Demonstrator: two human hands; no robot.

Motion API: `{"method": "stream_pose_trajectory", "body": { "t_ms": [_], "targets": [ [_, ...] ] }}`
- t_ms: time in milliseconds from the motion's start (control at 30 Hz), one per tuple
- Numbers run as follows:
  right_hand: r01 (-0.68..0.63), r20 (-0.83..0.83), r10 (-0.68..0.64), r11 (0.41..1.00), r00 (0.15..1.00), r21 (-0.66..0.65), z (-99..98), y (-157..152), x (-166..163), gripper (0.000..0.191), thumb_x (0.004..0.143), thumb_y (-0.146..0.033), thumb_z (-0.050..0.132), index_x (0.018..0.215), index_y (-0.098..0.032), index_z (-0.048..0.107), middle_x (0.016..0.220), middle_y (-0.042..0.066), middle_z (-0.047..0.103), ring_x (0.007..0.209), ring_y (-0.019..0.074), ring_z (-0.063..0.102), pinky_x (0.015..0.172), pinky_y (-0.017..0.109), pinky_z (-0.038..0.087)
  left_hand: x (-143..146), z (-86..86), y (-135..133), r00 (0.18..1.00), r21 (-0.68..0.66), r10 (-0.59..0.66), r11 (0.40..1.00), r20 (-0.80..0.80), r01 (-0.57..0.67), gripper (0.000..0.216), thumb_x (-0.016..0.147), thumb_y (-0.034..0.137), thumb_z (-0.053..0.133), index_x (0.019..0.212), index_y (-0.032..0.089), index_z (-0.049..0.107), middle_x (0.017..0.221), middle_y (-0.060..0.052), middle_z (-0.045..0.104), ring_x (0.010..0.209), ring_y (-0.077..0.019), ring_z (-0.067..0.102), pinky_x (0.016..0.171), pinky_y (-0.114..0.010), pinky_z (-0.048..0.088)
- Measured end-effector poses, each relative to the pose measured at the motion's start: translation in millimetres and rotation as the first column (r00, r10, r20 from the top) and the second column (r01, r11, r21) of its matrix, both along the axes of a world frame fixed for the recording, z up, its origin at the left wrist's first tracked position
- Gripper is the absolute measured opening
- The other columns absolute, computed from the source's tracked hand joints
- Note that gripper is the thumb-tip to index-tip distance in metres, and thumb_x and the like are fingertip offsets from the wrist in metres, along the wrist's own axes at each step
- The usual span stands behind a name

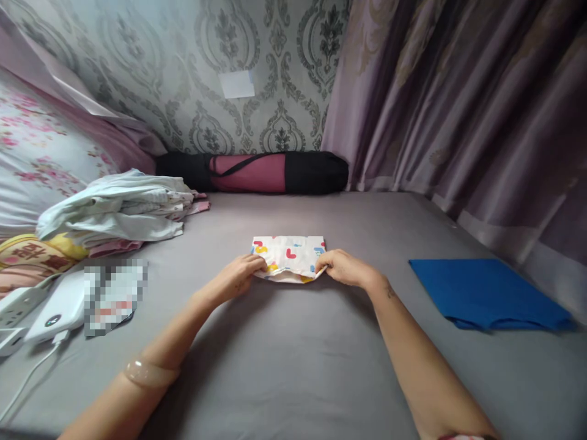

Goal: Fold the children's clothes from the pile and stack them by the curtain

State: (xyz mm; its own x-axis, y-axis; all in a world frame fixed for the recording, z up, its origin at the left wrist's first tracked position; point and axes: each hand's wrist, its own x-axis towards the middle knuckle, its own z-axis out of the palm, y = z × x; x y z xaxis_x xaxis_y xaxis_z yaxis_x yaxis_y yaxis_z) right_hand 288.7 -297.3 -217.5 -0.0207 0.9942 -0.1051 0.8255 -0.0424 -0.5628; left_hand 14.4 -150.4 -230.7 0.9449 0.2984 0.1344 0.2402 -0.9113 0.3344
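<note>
A white folded cloth [300, 252] printed with red, yellow and blue heart-like shapes lies flat on the grey sheet in front of me. Its near edge bows up slightly, leaving a gap between the layers. My left hand [247, 272] pinches the near left corner, fingers closed on the fabric. At the near right corner, my right hand [343, 266] grips the edge between thumb and fingers. Whether the cloth is a bag or a plain piece of fabric, I cannot tell.
A folded blue cloth [481, 290] lies to the right. On the left are piled clothes [123, 208], a white power bank [62, 308] with a cable, a power strip [21, 305] and a blurred-out object [114, 299]. A black and maroon roll bag [252, 173] lies along the wall.
</note>
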Motion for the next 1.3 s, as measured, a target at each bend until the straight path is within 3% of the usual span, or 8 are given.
{"method": "stream_pose_trajectory", "body": {
  "t_ms": [200,300,367,433,500,667,967,1300],
  "targets": [
    [-0.121,-0.065,0.118,0.992,0.991,-0.034,8.2,-5,2,0.041,0.064,0.000,0.045,0.079,-0.022,0.076,0.102,0.000,0.073,0.098,0.0160,0.065,0.085,0.021,0.045,-9,10.8,-4,0.996,-0.083,-0.033,0.996,-0.081,0.027,0.043,0.067,0.005,0.040,0.100,0.022,0.061,0.107,-0.005,0.066,0.096,-0.0186,0.060,0.084,-0.027,0.045],
    [-0.012,-0.039,0.013,1.000,0.999,0.016,7.4,0,0,0.041,0.071,-0.003,0.042,0.087,-0.021,0.076,0.094,0.001,0.074,0.091,0.0164,0.066,0.083,0.024,0.047,-3,18.0,-6,0.993,-0.096,0.050,0.994,-0.103,-0.060,0.025,0.083,0.017,0.041,0.095,0.021,0.062,0.095,-0.004,0.068,0.083,-0.0174,0.062,0.077,-0.027,0.046],
    [0.111,0.020,-0.115,0.984,0.993,0.143,1.4,7,-8,0.044,0.079,-0.007,0.039,0.107,-0.019,0.071,0.108,0.005,0.071,0.102,0.0174,0.064,0.091,0.027,0.045,6,15.6,-8,0.985,-0.037,0.164,0.985,-0.052,-0.166,0.026,0.092,0.027,0.036,0.097,0.020,0.061,0.093,-0.006,0.068,0.082,-0.0181,0.063,0.078,-0.029,0.046],
    [0.174,0.097,-0.202,0.956,0.975,0.234,-6.6,17,-19,0.046,0.088,-0.014,0.034,0.128,-0.015,0.059,0.132,0.009,0.059,0.123,0.0193,0.051,0.105,0.032,0.035,18,8.5,-10,0.968,0.037,0.252,0.967,-0.001,-0.252,0.032,0.096,0.033,0.032,0.107,0.019,0.059,0.110,-0.010,0.066,0.100,-0.0217,0.061,0.088,-0.034,0.044],
    [0.168,0.190,-0.209,0.962,0.959,0.214,-14.2,27,-33,0.050,0.095,-0.024,0.030,0.141,-0.010,0.043,0.148,0.012,0.041,0.138,0.0214,0.033,0.115,0.039,0.020,31,-0.4,-13,0.949,0.094,0.315,0.945,-0.018,-0.312,0.039,0.097,0.036,0.031,0.123,0.016,0.052,0.133,-0.015,0.055,0.124,-0.0262,0.050,0.102,-0.041,0.037],
    [0.164,0.331,-0.200,0.978,0.922,0.133,-30.2,47,-54,0.061,0.098,-0.039,0.022,0.148,-0.003,0.027,0.156,0.015,0.021,0.145,0.0238,0.013,0.117,0.044,0.005,49,-22.0,-19,0.899,0.153,0.413,0.907,-0.144,-0.392,0.058,0.098,0.047,0.028,0.143,0.011,0.036,0.153,-0.016,0.029,0.143,-0.0312,0.022,0.114,-0.049,0.019],
    [0.283,0.392,-0.307,0.952,0.867,0.119,-55.6,53,-54,0.066,0.098,-0.046,0.023,0.149,-0.004,0.026,0.156,0.019,0.017,0.145,0.0276,0.011,0.117,0.041,0.006,45,-38.4,-9,0.892,0.117,0.428,0.903,-0.148,-0.414,0.065,0.094,0.057,0.032,0.144,0.016,0.035,0.154,-0.018,0.027,0.144,-0.0316,0.020,0.113,-0.053,0.019],
    [0.286,0.383,-0.271,0.958,0.883,0.019,-29.1,67,-62,0.064,0.097,-0.045,0.023,0.146,-0.004,0.034,0.153,0.022,0.025,0.143,0.0301,0.018,0.115,0.047,0.009,36,-35.7,-9,0.843,0.037,0.532,0.847,-0.081,-0.531,0.052,0.097,0.043,0.035,0.139,0.013,0.039,0.153,-0.016,0.031,0.144,-0.0275,0.021,0.114,-0.051,0.020]
  ]
}}
